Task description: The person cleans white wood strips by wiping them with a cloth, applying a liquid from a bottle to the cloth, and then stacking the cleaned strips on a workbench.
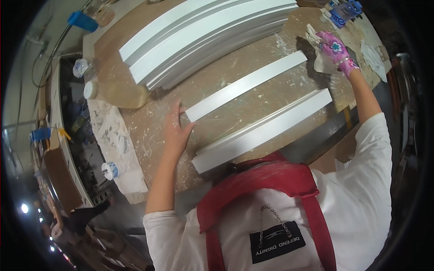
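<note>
A red apron strap (289, 180) over a white shirt fills the foreground at a paint-flecked tabletop (149, 131). The left hand (176, 131) lies flat, bare fingers (174, 113) spread apart, touching the near end of a white board (246, 86). The right hand (334, 49), in a pink flowered glove, has its fingers closed on a white rag (322, 61) pressed at that board's far end. A 2nd white board (262, 131) lies parallel, just beside it toward the person. A stack of white boards (203, 36) sits farther back. A clear plastic jug (115, 92) lies on its side left of the stack, above a stained cloth (113, 140).
</note>
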Demonstrator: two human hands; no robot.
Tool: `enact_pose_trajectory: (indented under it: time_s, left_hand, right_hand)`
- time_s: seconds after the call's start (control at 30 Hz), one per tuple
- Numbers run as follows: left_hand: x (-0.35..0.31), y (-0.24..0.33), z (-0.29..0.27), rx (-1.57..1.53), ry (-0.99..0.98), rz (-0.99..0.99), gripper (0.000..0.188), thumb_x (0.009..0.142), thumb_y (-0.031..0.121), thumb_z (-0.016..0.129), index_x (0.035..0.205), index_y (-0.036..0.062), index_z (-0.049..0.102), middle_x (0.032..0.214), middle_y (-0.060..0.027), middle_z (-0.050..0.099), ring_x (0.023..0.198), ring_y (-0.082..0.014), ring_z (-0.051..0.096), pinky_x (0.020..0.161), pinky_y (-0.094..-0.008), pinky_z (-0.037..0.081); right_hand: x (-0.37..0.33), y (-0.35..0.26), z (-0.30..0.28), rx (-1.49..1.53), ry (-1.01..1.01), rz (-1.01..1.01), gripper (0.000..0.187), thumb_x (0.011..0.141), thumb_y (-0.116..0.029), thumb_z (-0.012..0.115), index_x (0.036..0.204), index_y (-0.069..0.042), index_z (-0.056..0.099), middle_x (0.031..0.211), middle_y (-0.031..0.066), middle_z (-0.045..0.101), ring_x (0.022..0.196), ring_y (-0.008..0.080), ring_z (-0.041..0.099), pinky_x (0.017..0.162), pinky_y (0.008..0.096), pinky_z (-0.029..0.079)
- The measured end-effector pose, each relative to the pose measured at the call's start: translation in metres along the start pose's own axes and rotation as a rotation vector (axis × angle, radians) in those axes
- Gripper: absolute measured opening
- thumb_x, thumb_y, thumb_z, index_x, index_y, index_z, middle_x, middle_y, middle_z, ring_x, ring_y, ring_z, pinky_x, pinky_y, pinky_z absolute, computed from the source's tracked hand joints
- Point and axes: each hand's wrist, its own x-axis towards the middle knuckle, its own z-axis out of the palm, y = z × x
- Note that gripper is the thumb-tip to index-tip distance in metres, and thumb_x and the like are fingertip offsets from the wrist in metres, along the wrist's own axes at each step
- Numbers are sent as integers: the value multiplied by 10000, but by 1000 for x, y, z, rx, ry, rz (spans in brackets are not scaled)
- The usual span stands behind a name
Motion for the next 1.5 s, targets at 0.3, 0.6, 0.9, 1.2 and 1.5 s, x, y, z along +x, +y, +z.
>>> enact_pose_trajectory:
  time_s: [0.3,0.6,0.9,1.2,1.5]
  left_hand:
    - [2,19,-38,-723,-371,-666,364,979,320,424,1039,-4,577,867,-88,636,713,-147,587,664,-262,476]
    - [-18,-26,-13,-1203,-385,-664,340,1003,258,382,1047,-31,556,892,-94,637,728,-155,609,649,-262,497]
    - [-11,14,-37,-1044,-353,-791,390,956,361,476,978,-14,582,779,-83,624,657,-163,579,584,-281,463]
    - [37,69,-55,256,-242,-298,324,896,319,568,1022,27,637,862,-163,661,836,-359,627,804,-426,476]
    - [67,71,31,364,-223,205,508,771,262,731,1190,21,574,1217,-235,516,1127,-410,487,972,-448,384]
  right_hand:
    - [1,-254,2,264,60,-497,338,882,-123,530,1213,-67,569,1083,120,628,991,205,608,918,354,490]
    - [12,-283,64,-188,-101,-524,214,821,-176,528,1005,-90,598,939,121,628,824,234,645,672,357,537]
    - [3,-272,29,15,-180,-439,278,696,-116,617,961,-113,534,884,97,604,867,285,625,751,436,496]
    - [-14,24,21,-193,-38,271,309,816,-145,551,1117,-91,587,1082,202,605,1068,334,586,907,437,478]
    - [-58,34,73,-104,221,276,380,875,-221,519,1234,-96,527,1220,181,535,1101,362,524,959,436,421]
